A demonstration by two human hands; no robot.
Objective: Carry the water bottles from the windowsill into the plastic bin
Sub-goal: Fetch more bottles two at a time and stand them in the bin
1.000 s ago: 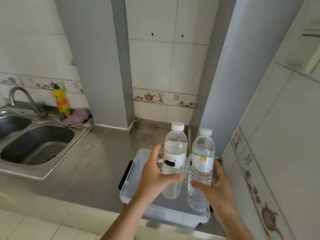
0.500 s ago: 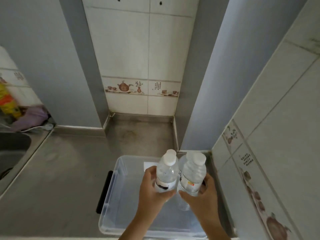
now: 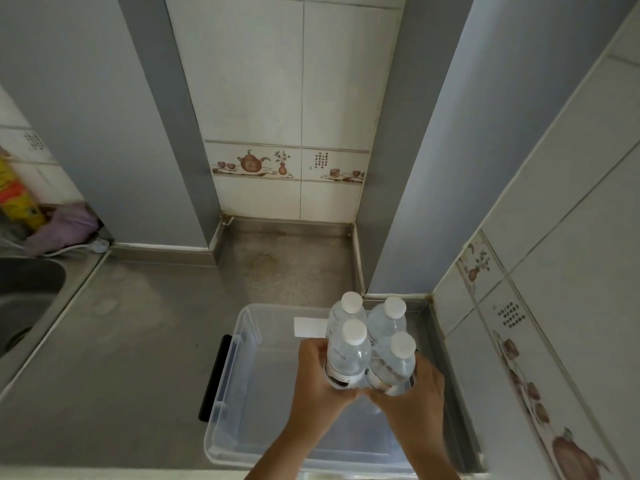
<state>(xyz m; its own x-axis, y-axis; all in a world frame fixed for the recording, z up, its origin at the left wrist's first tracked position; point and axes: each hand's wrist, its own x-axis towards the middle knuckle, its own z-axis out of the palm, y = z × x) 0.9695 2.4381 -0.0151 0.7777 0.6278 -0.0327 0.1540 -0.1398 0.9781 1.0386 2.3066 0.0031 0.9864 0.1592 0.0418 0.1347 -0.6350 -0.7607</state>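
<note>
Two clear plastic water bottles with white caps, left one [image 3: 347,358] and right one [image 3: 393,363], are held upright over the right side of the translucent plastic bin [image 3: 239,393]. Left hand [image 3: 320,379] wraps the left bottle, right hand [image 3: 412,389] the right; low grips keep both vertical for lowering. Two more capped bottles [image 3: 367,315] stand at the bin's far right corner; likely the pair goes beside them. Steel counter [image 3: 138,341] carries the bin.

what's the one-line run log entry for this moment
phase: lowering bottles into bin | left hand: grips black-label bottle | right hand: grips second bottle | plastic bin: two bottles standing at far right | surface: steel counter
</note>
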